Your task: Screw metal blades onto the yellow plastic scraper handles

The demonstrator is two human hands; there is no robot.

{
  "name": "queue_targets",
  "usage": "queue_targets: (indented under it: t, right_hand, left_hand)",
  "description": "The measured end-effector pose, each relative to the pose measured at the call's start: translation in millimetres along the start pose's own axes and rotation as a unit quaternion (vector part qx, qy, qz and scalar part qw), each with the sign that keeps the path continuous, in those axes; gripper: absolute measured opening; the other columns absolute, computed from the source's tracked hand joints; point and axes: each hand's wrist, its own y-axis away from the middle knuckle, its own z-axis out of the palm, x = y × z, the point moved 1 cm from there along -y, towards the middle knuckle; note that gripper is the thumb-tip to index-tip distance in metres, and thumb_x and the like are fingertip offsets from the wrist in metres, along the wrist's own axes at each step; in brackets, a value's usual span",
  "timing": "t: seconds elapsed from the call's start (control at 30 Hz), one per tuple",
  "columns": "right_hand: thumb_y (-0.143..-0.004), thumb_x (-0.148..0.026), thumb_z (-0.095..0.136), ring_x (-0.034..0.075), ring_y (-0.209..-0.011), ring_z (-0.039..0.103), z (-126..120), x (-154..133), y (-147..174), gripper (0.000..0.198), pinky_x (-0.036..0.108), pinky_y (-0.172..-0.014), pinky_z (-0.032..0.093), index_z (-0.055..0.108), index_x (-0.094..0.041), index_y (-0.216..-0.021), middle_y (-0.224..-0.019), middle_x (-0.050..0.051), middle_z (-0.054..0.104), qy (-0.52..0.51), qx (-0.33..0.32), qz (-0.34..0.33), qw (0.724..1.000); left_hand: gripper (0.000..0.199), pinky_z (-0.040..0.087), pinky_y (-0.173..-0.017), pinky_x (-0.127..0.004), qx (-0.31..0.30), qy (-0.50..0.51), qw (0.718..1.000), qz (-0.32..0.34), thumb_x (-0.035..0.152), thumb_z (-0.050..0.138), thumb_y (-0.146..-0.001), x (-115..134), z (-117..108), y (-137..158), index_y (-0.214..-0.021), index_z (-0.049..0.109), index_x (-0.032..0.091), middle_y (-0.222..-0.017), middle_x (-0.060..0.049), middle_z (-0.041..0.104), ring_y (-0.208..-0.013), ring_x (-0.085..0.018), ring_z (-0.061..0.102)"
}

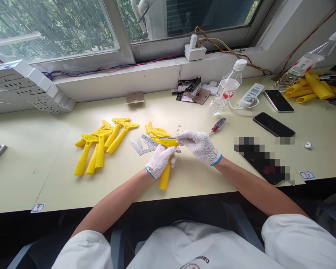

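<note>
While the pale tabletop point(56, 157) spreads beneath the work, a pile of yellow handles point(100, 150) lies to the left, well apart from the yellow tool point(165, 175) near the front edge. The left grip point(161, 161) is closed around that tool just below its head; the right grip point(198, 146) has its fingertips drawn together at the head's right end, though whether they pinch anything cannot be told. If the left hold slackened, the tool could twist under the right fingers' pressure. The screwdriver point(219, 124), near the right grip, might roll if a wrist swept it. Small yellow pieces point(160, 132) and flat grey strips point(149, 141) lie just beside the left grip; the strips, overlapping, could slide if brushed. Tiny loose bits point(177, 130), probably screws, could be lost if knocked
</note>
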Motion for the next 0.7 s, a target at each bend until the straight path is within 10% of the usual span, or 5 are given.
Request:
queue_targets:
  t: [0.5,0.7]
  right_hand:
    - [-0.098,-0.038,0.076,0.019,-0.081,0.079,-4.1,-0.6,0.1,0.023,0.035,-0.078,0.069,0.079,-0.019,-0.111,-0.098,0.007,0.082,-0.004,0.021,0.034,0.999]
    - [-0.104,-0.036,0.070,0.023,-0.093,0.078,-4.5,-3.8,-2.6,0.018,0.040,-0.093,0.066,0.084,-0.024,-0.102,-0.103,0.007,0.082,0.108,-0.004,-0.057,0.992]
  left_hand:
    - [0.024,0.047,-0.056,-0.028,-0.009,-0.004,1.000,-0.004,0.042,0.068,-0.096,0.4,-1.7,-0.1,-0.096,0.070,0.018,-0.056,0.003,0.057,-0.047,-0.014,0.051]
    - [0.025,0.046,-0.055,-0.028,-0.007,-0.009,1.000,-0.009,0.044,0.069,-0.094,2.4,-1.3,0.9,-0.094,0.070,0.019,-0.055,0.003,0.056,-0.046,-0.014,0.052]
